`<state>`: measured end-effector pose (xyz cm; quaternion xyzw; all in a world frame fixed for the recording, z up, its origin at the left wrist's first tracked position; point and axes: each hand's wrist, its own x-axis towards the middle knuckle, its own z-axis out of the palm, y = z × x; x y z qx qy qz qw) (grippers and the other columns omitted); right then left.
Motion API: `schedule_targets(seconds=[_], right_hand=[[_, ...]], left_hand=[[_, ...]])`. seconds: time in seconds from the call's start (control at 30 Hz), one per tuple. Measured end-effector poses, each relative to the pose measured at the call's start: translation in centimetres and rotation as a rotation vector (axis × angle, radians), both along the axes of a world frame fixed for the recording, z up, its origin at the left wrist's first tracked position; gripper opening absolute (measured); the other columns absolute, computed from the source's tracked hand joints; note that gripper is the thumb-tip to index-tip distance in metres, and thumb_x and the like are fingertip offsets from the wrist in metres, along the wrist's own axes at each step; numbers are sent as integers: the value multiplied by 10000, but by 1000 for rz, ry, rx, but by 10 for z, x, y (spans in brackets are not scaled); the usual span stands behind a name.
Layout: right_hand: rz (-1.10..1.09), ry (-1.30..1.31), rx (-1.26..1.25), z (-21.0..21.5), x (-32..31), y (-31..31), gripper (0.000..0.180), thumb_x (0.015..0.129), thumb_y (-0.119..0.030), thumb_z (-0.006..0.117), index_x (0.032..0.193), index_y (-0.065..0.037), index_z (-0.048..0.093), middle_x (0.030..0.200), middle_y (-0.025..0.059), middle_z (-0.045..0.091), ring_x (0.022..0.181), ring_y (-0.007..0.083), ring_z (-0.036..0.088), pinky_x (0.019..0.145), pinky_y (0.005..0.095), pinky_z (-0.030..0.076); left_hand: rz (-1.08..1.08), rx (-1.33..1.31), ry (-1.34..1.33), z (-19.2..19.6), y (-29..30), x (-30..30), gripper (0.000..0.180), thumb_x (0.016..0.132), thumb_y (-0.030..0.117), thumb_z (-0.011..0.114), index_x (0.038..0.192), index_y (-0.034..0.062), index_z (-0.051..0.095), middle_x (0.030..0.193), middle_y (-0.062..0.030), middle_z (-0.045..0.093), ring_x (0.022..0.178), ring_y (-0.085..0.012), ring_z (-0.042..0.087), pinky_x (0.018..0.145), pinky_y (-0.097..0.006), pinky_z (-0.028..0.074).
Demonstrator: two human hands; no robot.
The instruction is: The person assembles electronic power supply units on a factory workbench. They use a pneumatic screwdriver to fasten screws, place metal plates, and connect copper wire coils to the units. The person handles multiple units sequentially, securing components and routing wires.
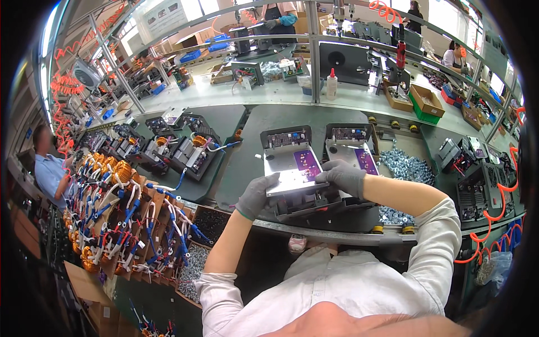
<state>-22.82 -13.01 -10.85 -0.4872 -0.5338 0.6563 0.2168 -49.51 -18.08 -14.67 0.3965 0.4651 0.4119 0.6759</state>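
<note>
Both my hands wear grey gloves. In front of me an electronics unit (283,174) lies on a dark green board; it has an open dark casing, a shiny metal plate and a purple circuit board (307,164). My left hand (255,196) is closed on the plate's near left corner. My right hand (342,176) grips its right edge, fingers bent over the metal. Just right of it stands a second, similar unit (351,153), partly hidden by my right hand.
Copper coils with blue and white leads (120,216) crowd my left. Loose metal fasteners (407,165) lie to the right. More open units (193,149) stand at left. A red-capped bottle (332,85) is beyond the frame rail. Other people work farther off.
</note>
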Motion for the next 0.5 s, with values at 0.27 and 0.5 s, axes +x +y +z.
schedule_targets(seconds=[0.27, 0.5], right_hand=[[267, -358, 83, 9, -2, 6, 390, 894, -125, 676, 1240, 5, 554, 1006, 69, 648, 873, 167, 653, 642, 286, 595], [311, -739, 928, 55, 2, 3, 316, 923, -289, 572, 1067, -19, 649, 911, 181, 700, 853, 314, 691, 771, 420, 546]], left_hand=[[53, 258, 953, -22, 14, 2, 416, 968, 453, 521, 985, 53, 634, 761, -121, 630, 601, -255, 629, 504, -384, 485], [155, 918, 1422, -71, 5, 1, 301, 985, 323, 469, 1142, 87, 569, 826, -161, 672, 751, -388, 656, 619, -496, 500]])
